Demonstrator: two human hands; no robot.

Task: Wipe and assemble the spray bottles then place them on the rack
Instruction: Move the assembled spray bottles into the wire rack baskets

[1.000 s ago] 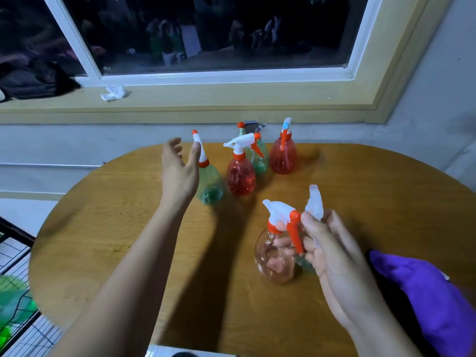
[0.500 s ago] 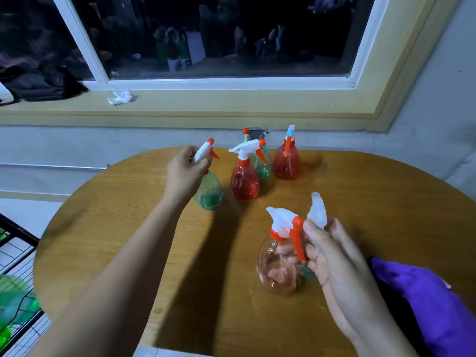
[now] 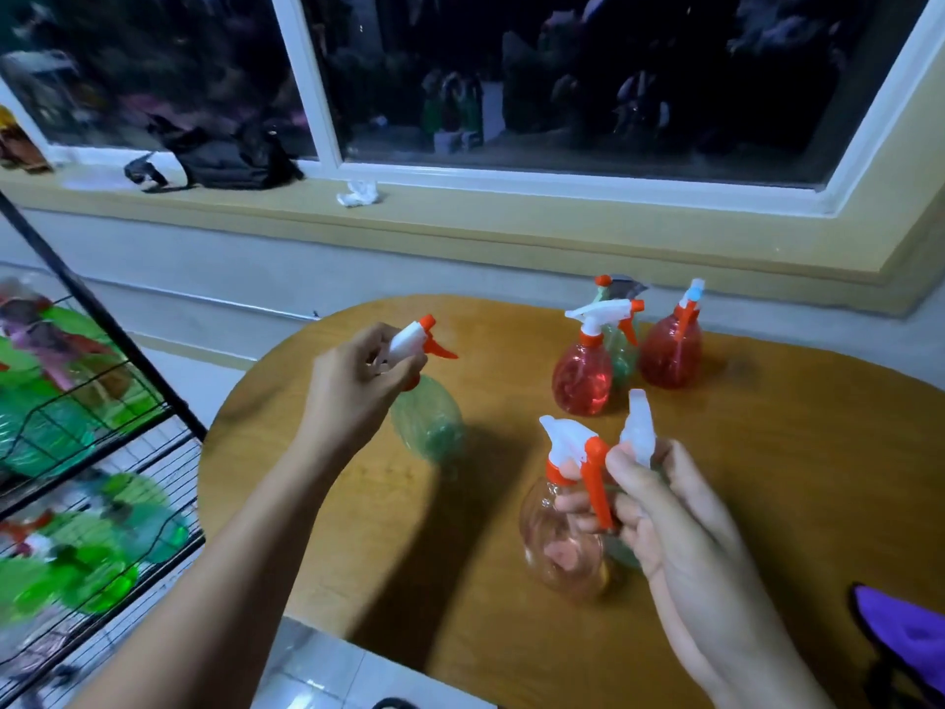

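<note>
The green bottle (image 3: 427,427) is gripped by its spray head in the left hand (image 3: 353,386) and tilted near the table's (image 3: 767,478) left edge, the wire rack (image 3: 102,319) just beyond. The pale pink bottle (image 3: 557,550) is clasped at the neck by the right hand (image 3: 670,524), with bare wood left between the two.

Bare forearms (image 3: 230,555), bare left hand (image 3: 353,386), right hand (image 3: 670,519)

Lit from overhead indoors, warmish on the table (image 3: 767,478); the window (image 3: 613,69) up top is just black with faint reflections. Soft dark shadows pool lower middle. The rack (image 3: 128,345) at far left is smeared with motion blur, and straight lines bow near the edges.
</note>
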